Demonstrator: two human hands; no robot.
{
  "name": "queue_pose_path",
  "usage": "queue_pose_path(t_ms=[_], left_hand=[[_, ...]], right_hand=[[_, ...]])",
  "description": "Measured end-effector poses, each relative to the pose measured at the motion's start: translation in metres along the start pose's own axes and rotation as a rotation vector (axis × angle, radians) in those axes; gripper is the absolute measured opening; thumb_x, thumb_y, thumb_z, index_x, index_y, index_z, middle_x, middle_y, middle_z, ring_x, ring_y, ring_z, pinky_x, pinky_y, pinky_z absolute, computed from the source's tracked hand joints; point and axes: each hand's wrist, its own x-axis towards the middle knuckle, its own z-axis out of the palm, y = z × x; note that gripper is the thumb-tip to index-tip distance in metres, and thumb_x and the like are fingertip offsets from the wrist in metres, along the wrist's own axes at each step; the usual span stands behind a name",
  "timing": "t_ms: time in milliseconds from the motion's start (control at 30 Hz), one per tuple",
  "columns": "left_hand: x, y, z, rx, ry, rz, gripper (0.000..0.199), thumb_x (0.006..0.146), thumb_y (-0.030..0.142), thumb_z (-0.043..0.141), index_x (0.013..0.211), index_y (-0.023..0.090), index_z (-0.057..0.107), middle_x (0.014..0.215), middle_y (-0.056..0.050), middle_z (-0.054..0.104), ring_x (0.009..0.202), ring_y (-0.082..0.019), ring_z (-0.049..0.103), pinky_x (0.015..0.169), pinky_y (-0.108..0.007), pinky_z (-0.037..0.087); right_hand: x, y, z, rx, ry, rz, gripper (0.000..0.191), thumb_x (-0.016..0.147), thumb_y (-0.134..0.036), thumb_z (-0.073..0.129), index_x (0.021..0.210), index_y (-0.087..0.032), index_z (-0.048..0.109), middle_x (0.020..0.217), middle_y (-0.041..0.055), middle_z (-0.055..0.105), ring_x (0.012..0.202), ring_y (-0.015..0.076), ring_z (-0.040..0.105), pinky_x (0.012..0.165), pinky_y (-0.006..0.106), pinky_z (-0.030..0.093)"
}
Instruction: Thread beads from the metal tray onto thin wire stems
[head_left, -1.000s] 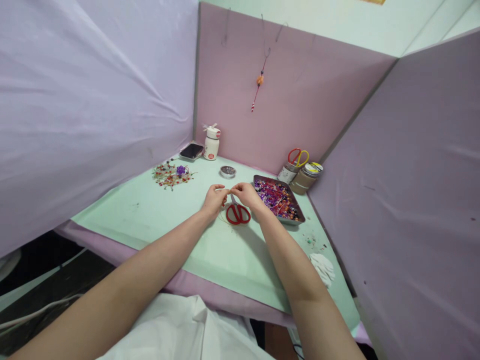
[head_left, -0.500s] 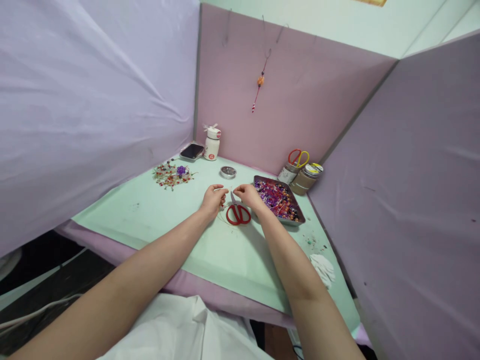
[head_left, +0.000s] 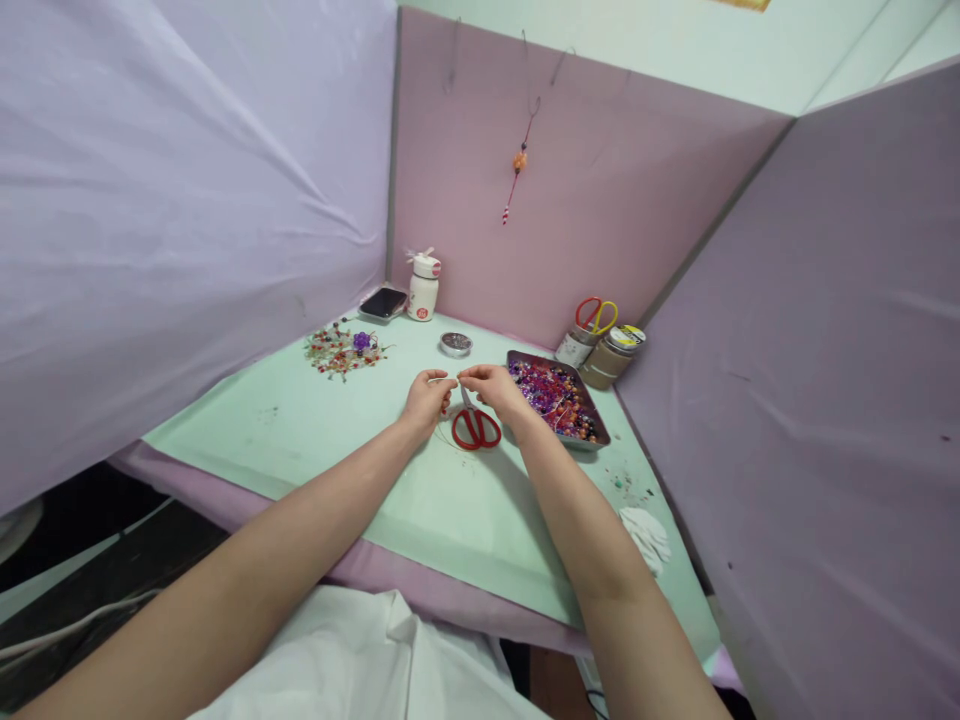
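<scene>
My left hand (head_left: pixel 427 397) is closed in a pinch above the table. A thin pale cord (head_left: pixel 444 433) hangs from it and loops down beside the red-handled scissors (head_left: pixel 476 428). Fingertip to fingertip with it, my right hand (head_left: pixel 487 384) is pinched too; whatever sits in that pinch is too small to make out. The scissors lie just below both hands, blades pointing away from me. Close to my right wrist stands a dark metal tray (head_left: pixel 600 443) of loose purple, red and orange beads (head_left: pixel 555 398).
A small round tin (head_left: pixel 456 345) lies beyond my hands. At the left are a beaded pile (head_left: pixel 345 352), a phone (head_left: pixel 383 303) and a white bottle (head_left: pixel 424 287). Two jars (head_left: pixel 613 357) stand back right, one holding scissors. A white glove (head_left: pixel 645 540) lies at the right edge.
My right hand has moved slightly left, closing the small gap between its fingertips and those of my left hand. My left hand and the scissors stay where they were.
</scene>
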Motion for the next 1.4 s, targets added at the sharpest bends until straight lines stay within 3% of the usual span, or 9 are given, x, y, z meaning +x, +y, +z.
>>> queue_pose_path(t_ms=[300, 600, 733, 933, 1133, 1200, 1300, 1400], left_hand=[[0.0036, -0.0057, -0.0032, -0.002, -0.048, -0.023, 0.033, 0.065, 0.018, 0.068, 0.091, 0.018, 0.048, 0.055, 0.008, 0.047, 0.043, -0.005, 0.039, 0.046, -0.018, 0.029], [-0.0007, 0.0022, -0.0006, -0.195, -0.088, -0.076, 0.028, 0.064, 0.012, 0.066, 0.085, 0.017, 0.047, 0.059, 0.005, 0.050, 0.047, -0.005, 0.043, 0.045, -0.017, 0.028], [0.0017, -0.0004, -0.0015, -0.200, -0.087, -0.059, 0.029, 0.064, 0.012, 0.065, 0.087, 0.017, 0.047, 0.060, 0.004, 0.053, 0.048, -0.004, 0.044, 0.047, -0.017, 0.030], [0.0050, -0.0047, -0.0039, -0.155, -0.103, 0.015, 0.035, 0.062, 0.017, 0.069, 0.089, 0.018, 0.047, 0.063, 0.005, 0.055, 0.048, -0.004, 0.044, 0.049, -0.017, 0.031], [0.0043, -0.0042, -0.0030, -0.161, -0.097, 0.012, 0.036, 0.062, 0.018, 0.070, 0.090, 0.018, 0.048, 0.063, 0.004, 0.055, 0.050, -0.005, 0.047, 0.050, -0.018, 0.034], [0.0050, -0.0046, -0.0027, -0.172, -0.084, -0.003, 0.035, 0.062, 0.017, 0.069, 0.090, 0.017, 0.048, 0.061, 0.005, 0.054, 0.048, -0.005, 0.045, 0.048, -0.018, 0.032], [0.0063, -0.0056, -0.0022, -0.180, -0.058, -0.015, 0.035, 0.061, 0.014, 0.069, 0.088, 0.017, 0.048, 0.060, 0.005, 0.053, 0.046, -0.004, 0.041, 0.046, -0.017, 0.029], [0.0063, -0.0065, -0.0020, -0.168, -0.048, -0.011, 0.034, 0.061, 0.015, 0.069, 0.088, 0.017, 0.048, 0.058, 0.006, 0.052, 0.046, -0.004, 0.041, 0.046, -0.017, 0.028]], right_hand=[[-0.0059, -0.0068, -0.0004, 0.038, -0.068, 0.065, 0.015, 0.064, -0.029, 0.063, 0.072, -0.017, 0.059, 0.065, -0.0028, 0.056, 0.058, 0.0083, 0.047, 0.054, 0.021, 0.036], [-0.0054, -0.0043, -0.0028, 0.161, -0.155, 0.115, 0.016, 0.064, -0.029, 0.065, 0.072, -0.018, 0.057, 0.065, -0.0033, 0.053, 0.059, 0.0083, 0.048, 0.053, 0.020, 0.037], [-0.0047, -0.0052, -0.0018, 0.201, -0.160, 0.208, 0.012, 0.063, -0.022, 0.062, 0.072, -0.018, 0.056, 0.064, -0.0029, 0.052, 0.056, 0.0072, 0.045, 0.046, 0.018, 0.032], [-0.0021, -0.0066, 0.0044, 0.393, -0.211, 0.377, 0.008, 0.064, -0.014, 0.055, 0.071, -0.016, 0.052, 0.063, -0.0018, 0.051, 0.044, 0.0033, 0.033, 0.037, 0.016, 0.013], [-0.0012, -0.0040, 0.0050, 0.460, -0.327, 0.490, 0.004, 0.068, -0.016, 0.053, 0.068, -0.016, 0.049, 0.059, -0.0019, 0.048, 0.042, 0.0035, 0.028, 0.036, 0.017, 0.011], [-0.0014, -0.0025, 0.0041, 0.333, -0.262, 0.458, 0.003, 0.068, -0.016, 0.054, 0.068, -0.016, 0.050, 0.059, -0.0017, 0.049, 0.042, 0.0036, 0.027, 0.036, 0.018, 0.011], [-0.0016, -0.0019, 0.0038, 0.181, -0.051, 0.328, 0.004, 0.070, -0.019, 0.054, 0.071, -0.015, 0.054, 0.063, -0.0005, 0.052, 0.045, 0.0052, 0.035, 0.038, 0.018, 0.019], [-0.0009, -0.0013, 0.0045, 0.182, -0.005, 0.194, 0.016, 0.076, -0.031, 0.054, 0.077, -0.016, 0.058, 0.068, 0.0009, 0.055, 0.054, 0.0082, 0.046, 0.045, 0.020, 0.032]])
